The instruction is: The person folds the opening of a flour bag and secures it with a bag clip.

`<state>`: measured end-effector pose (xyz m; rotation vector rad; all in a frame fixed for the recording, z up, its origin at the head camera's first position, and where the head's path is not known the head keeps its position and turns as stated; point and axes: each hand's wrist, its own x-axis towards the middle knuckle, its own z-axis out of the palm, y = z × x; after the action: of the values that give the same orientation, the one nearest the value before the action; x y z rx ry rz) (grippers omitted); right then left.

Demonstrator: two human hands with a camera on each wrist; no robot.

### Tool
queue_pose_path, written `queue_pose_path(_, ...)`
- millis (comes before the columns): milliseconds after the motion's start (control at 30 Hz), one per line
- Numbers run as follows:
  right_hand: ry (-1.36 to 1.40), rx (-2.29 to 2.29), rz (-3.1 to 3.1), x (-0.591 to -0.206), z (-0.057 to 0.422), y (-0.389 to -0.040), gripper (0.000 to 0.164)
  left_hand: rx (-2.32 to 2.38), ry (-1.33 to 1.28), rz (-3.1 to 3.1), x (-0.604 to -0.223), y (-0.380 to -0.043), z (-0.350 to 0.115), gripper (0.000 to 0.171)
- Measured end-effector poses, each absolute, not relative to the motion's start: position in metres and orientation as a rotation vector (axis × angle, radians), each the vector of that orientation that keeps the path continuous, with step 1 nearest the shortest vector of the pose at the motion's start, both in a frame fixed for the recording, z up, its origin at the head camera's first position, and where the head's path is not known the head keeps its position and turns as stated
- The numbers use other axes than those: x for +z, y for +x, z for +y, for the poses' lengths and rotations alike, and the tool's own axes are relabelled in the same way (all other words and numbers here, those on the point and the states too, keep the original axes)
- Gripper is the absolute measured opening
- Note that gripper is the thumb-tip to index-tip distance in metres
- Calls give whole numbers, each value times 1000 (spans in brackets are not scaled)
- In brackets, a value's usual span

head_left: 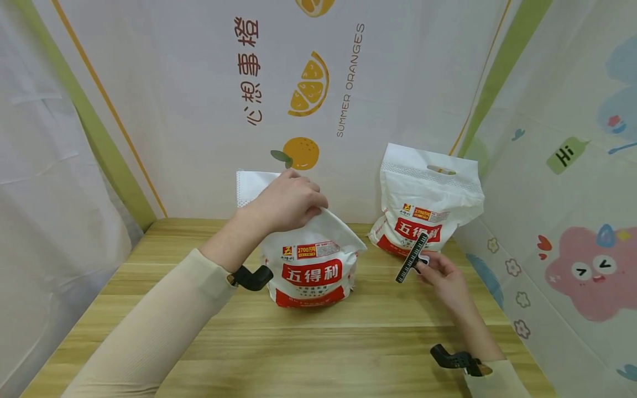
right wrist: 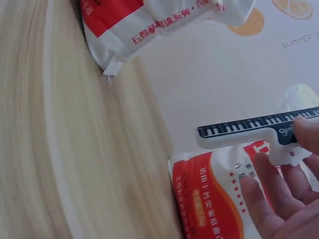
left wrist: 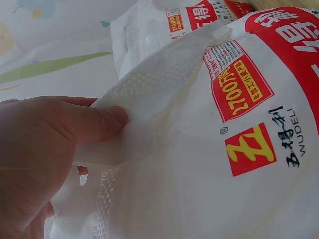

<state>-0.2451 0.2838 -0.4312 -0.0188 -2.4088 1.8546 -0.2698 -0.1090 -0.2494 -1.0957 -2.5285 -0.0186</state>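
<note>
Red-printed white bag [head_left: 312, 260] in left hand's [head_left: 291, 202] grip, slim clip [head_left: 412, 257] (black-and-white, piano-keyed) in right hand's [head_left: 444, 276] pinch.

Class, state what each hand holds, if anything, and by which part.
The left hand grips the nearer white bag by its top edge; the right hand pinches the piano-patterned clip by the tab at its middle.

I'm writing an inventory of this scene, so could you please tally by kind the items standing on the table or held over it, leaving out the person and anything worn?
White bags with red print: 2
Black-and-white clip: 1
Total: 3
</note>
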Motion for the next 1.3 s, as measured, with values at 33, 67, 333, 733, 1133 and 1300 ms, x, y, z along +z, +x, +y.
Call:
queue_pose_path(33,-16,1859,-2392,-430,283,-245,46,-17,-1097,-2529,-249,-270,-109,12)
queue_pose_path(67,-15,1865,-2372,-429,282,-245,46,-17,-1098,-2529,-249,-270,-109,12)
queue_pose_path(333,67,1894,-2220,-417,274,-247,40,-11,-1089,-2522,-249,-269,-109,12)
queue_pose_path(733,120,1839,-2200,-399,265,-245,47,2,-1062,-2548,-248,-270,-109,15)
queue_pose_path(1133,46,1888,-2093,-380,255,-243,25,-52,-1040,-2533,-246,-272,-111,12)
queue_pose_path(1300,43,1924,-2016,-372,251,-244,20,-69,-1049,-2542,-245,-273,-109,13)
